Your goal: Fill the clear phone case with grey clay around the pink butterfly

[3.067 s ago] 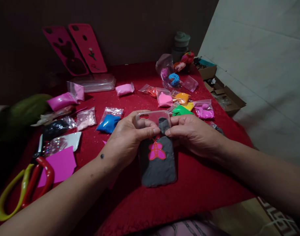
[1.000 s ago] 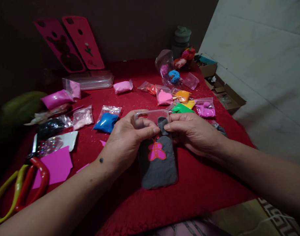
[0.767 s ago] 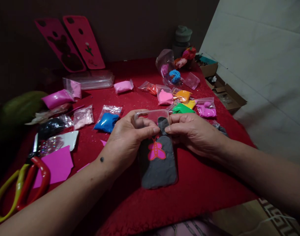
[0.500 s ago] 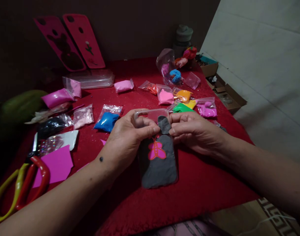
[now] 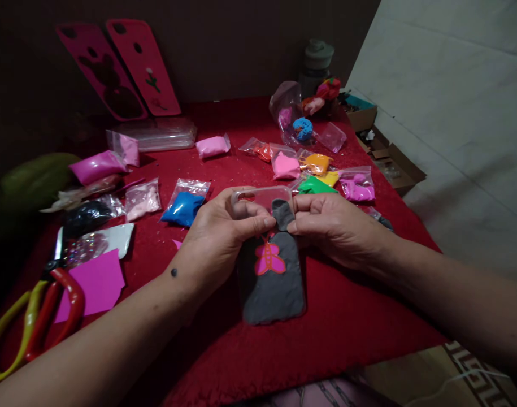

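Note:
A clear phone case is held upright over the red cloth, its lower part covered with grey clay. On that grey layer lies a pink butterfly with orange outlines. My left hand grips the case's upper left side, its thumb against a separate grey clay piece near the top. My right hand is at the upper right edge, thumb and fingers pinched on the same grey piece. Bare clear plastic shows around the camera opening.
Bags of blue clay, green clay and other colours lie across the red cloth. Scissors and a magenta sheet are at left. Two pink cases stand at the back; a bottle is behind.
The thumb of my right hand has shifted slightly left onto the lower edge of the grey piece. My left hand and the case have hardly moved.

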The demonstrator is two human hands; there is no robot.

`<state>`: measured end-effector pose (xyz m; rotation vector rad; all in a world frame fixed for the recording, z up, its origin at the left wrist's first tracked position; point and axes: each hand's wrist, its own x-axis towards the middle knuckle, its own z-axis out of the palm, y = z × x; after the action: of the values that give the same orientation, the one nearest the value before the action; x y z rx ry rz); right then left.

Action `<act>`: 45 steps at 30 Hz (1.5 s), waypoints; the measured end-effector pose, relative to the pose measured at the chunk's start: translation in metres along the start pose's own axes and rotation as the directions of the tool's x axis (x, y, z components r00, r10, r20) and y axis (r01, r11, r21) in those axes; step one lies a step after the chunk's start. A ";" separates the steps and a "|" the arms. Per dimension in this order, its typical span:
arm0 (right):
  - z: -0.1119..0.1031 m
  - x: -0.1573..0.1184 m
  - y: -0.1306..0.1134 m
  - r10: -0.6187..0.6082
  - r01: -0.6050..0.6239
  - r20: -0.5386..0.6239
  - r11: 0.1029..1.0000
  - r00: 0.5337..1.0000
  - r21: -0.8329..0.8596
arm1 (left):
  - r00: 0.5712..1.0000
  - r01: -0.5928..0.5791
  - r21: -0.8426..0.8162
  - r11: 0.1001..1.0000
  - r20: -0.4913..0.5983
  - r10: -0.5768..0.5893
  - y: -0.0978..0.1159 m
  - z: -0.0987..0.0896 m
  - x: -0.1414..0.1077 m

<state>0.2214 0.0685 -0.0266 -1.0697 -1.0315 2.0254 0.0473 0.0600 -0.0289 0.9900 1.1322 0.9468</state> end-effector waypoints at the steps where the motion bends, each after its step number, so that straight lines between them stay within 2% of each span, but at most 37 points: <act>1: 0.000 -0.001 -0.001 0.002 -0.002 0.008 1.000 1.000 0.003 | 1.000 0.002 -0.005 1.000 -0.003 -0.002 0.000 0.000 0.000; 7: 0.001 -0.002 -0.001 0.002 -0.002 0.048 1.000 0.999 0.005 | 1.000 -0.016 0.039 0.999 -0.019 0.016 0.002 0.001 -0.003; 11: -0.002 0.001 0.005 0.019 -0.016 0.064 0.999 0.998 -0.046 | 1.000 0.001 -0.015 1.000 0.013 -0.001 0.001 0.002 -0.003; 18: -0.002 0.000 0.004 -0.017 0.018 0.010 0.991 1.000 -0.131 | 1.000 -0.015 -0.012 1.000 -0.015 0.015 0.002 0.004 -0.002; 22: 0.000 0.000 0.002 -0.034 0.036 0.051 0.999 0.998 -0.040 | 1.000 -0.014 -0.003 1.000 -0.005 0.014 0.002 0.002 -0.002; 26: 0.002 0.000 0.001 0.026 -0.027 0.051 1.000 0.998 0.008 | 1.000 -0.006 -0.013 1.000 0.026 0.006 0.000 0.000 -0.002; 30: 0.001 0.001 0.005 0.040 -0.039 0.037 0.999 0.999 -0.027 | 0.997 0.029 -0.094 0.995 0.070 -0.023 -0.003 -0.001 -0.002; 34: -0.001 0.002 0.008 0.040 -0.039 0.032 0.998 0.999 -0.054 | 0.996 0.069 -0.149 0.987 0.062 -0.060 -0.004 0.001 -0.001; 41: -0.002 0.001 0.008 0.027 -0.029 -0.015 0.981 1.000 -0.192 | 0.996 0.057 -0.155 0.986 0.076 -0.045 -0.003 0.002 -0.003; 45: -0.002 0.001 0.007 0.024 -0.022 0.005 0.977 1.000 -0.213 | 0.996 0.043 -0.122 0.992 0.080 -0.033 -0.002 0.002 -0.004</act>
<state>0.2213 0.0661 -0.0332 -1.1883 -1.2676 1.9710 0.0493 0.0557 -0.0298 0.8945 1.0119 0.9286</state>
